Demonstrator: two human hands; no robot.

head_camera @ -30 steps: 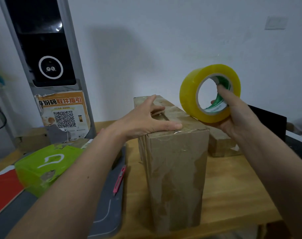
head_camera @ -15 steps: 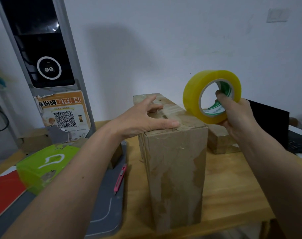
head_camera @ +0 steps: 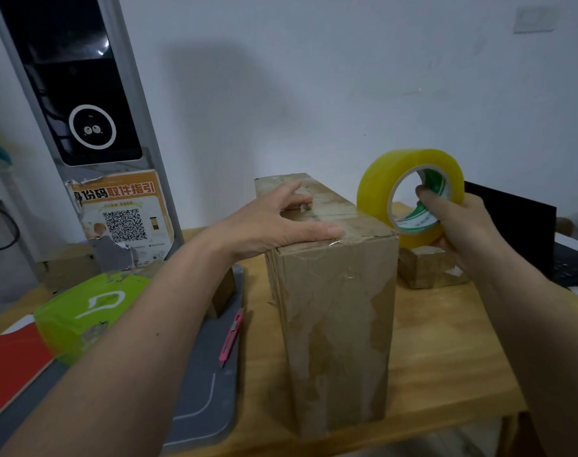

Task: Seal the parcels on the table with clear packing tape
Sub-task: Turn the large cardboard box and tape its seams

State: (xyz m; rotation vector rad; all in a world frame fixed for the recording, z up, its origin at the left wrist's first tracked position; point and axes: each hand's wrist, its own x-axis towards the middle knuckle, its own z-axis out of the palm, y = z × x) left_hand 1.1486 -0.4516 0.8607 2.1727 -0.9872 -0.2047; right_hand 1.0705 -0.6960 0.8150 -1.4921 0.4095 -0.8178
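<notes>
Your left hand [head_camera: 274, 222] lies flat, fingers spread, atop the upright, scuffed brown parcel [head_camera: 333, 311] on the table [head_camera: 446, 357]; your right hand [head_camera: 459, 225] grips the yellowish tape roll [head_camera: 376, 189] touching its right top edge

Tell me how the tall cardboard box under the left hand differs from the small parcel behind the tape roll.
The tall cardboard box stands upright and high; the small parcel lies low on the table. The left hand rests flat on top of the tall box; nothing touches the small parcel. The tall box is in full view at the table's middle; the small parcel is partly hidden behind the right hand and tape roll. Both are brown cardboard with glossy tape patches.
</notes>
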